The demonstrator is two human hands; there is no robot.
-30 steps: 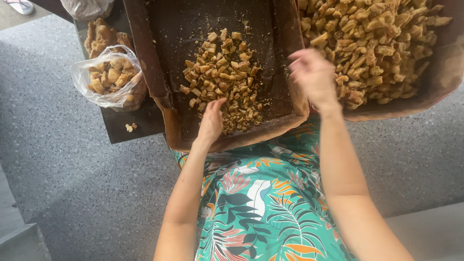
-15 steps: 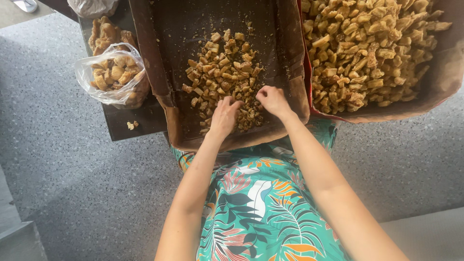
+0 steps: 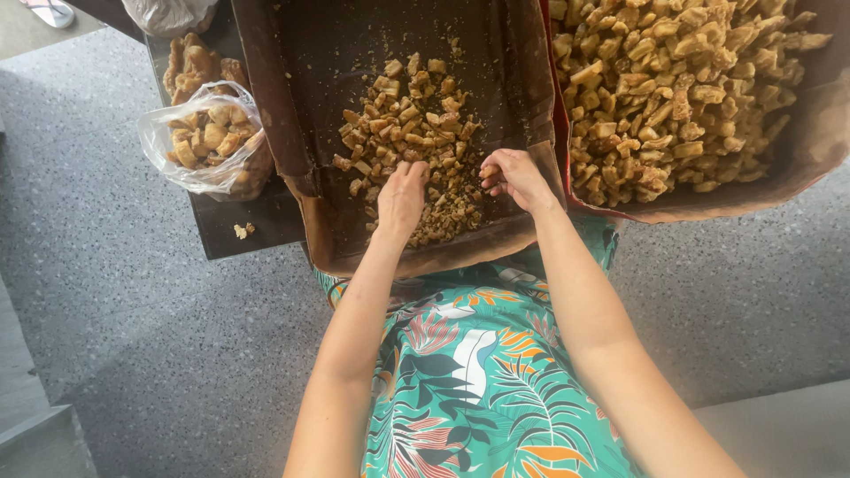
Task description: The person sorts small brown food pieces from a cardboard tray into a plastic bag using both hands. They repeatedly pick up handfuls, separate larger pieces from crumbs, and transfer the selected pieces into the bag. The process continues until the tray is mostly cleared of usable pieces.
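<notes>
A brown paper-lined tray [image 3: 292, 97] holds a pile of small golden-brown fried pieces [image 3: 407, 124]. My left hand [image 3: 401, 196] rests palm down on the near edge of that pile, fingers curled among the crumbs. Just right of it, my right hand [image 3: 513, 177] pinches a fried piece at the pile's right side. A second, larger tray [image 3: 797, 173] to the right is heaped with bigger fried chunks [image 3: 673, 88].
A clear plastic bag [image 3: 208, 137] of fried pieces sits on a dark table [image 3: 243, 235] left of the trays, with more pieces behind it. Grey speckled floor surrounds the table. My lap in a green floral dress [image 3: 469, 372] is below.
My right hand came from the edge of the right tray down into the left tray's pile. My left hand shifted slightly right along the pile's near edge.
</notes>
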